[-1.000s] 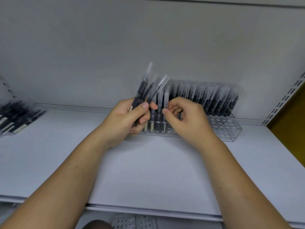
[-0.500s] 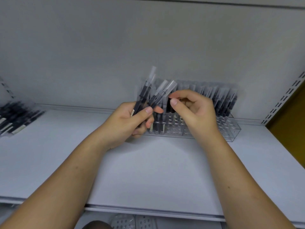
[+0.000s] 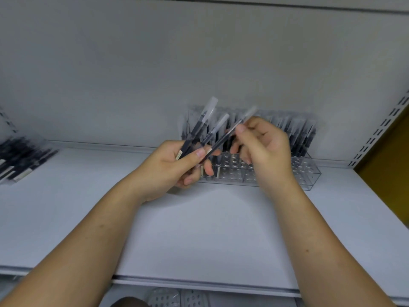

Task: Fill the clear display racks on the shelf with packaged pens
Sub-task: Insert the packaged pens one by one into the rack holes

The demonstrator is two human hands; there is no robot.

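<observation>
Slim black pens [image 3: 200, 129] in glossy clear sleeves; boxy transparent rack [image 3: 309, 177].
Left hand [image 3: 170, 167] curls round the fanned pens; right hand [image 3: 267, 149], at its 3 o'clock, pinches one pen [image 3: 223, 140].

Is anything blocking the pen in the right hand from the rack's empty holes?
Nothing visible. The right hand pinches one sleeved black pen over the clear plastic rack; its empty front holes lie uncovered below it.

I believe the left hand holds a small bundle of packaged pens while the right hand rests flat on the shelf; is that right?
Not quite: in the head view the right hand pinches one pen near its top, clear of the shelf. The left hand does hold the bundle.
</observation>
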